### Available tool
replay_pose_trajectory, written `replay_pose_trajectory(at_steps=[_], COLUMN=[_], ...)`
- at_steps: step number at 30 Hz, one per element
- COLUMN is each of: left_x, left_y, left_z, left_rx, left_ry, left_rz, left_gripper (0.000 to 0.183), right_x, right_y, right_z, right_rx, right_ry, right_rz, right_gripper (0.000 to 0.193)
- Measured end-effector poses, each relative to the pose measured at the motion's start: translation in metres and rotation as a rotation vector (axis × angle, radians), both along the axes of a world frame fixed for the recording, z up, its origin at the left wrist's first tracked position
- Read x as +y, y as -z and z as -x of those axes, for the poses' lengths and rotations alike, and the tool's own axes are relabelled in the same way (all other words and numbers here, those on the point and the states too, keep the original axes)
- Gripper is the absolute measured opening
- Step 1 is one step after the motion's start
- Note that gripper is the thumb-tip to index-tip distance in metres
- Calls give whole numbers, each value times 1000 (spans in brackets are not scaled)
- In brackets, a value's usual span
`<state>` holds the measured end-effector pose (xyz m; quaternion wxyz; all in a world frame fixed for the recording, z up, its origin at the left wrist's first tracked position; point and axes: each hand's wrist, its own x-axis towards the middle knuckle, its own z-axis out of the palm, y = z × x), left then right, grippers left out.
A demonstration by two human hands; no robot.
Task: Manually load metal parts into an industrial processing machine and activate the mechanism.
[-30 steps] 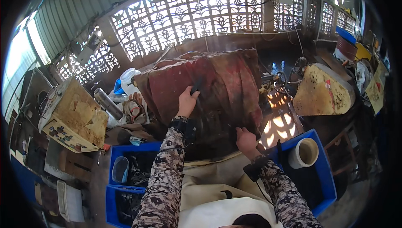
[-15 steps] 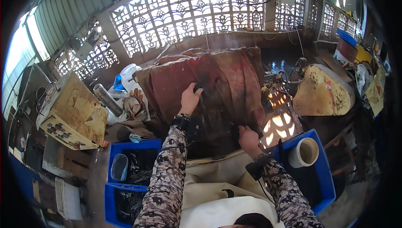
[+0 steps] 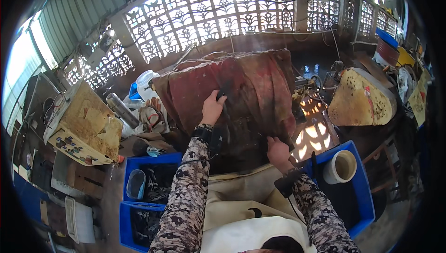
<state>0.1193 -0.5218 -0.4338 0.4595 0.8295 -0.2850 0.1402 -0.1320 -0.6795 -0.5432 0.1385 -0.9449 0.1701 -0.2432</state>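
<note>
A stained dark-red cloth (image 3: 195,83) is draped over a bulky form right in front of me. My left hand (image 3: 213,109) is raised against its middle, the fingers closed on a small dark piece that blends into the dark patch behind it. Lower down and to the right, my right hand (image 3: 278,153) is closed near the cloth's lower right part. A thin tip shows just past its fingers, but the thing itself is too small and dark to name. Between the hands the area is dark and its details are hard to make out.
Blue bins (image 3: 131,164) with dark thin pieces stand at left. At right, a blue bin (image 3: 367,192) holds a cream bucket (image 3: 330,175). A stained control box (image 3: 88,125) with knobs is at left; a yellowish machine cover (image 3: 355,102) is at right. Gloves (image 3: 153,116) lie beside the cloth.
The view has shifted slightly, so the surroundings sit a little differently. Both hands keep nearly the same place and grip at the cloth.
</note>
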Motion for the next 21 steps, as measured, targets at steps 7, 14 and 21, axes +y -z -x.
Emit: replay_pose_trajectory(at_steps=[7, 14, 21], left_x=[2, 3, 6], left_y=[-3, -3, 3], left_z=[0, -15, -27], left_rx=[-62, -68, -158], left_ry=[61, 43, 129], left_rz=[-24, -197, -182], left_gripper=[35, 33, 35], right_x=[-4, -7, -5], right_y=[4, 13, 8], right_z=[-4, -8, -6], right_rx=[84, 36, -24], right_ry=[21, 34, 13], right_rz=[21, 23, -18], right_gripper=[25, 18, 21])
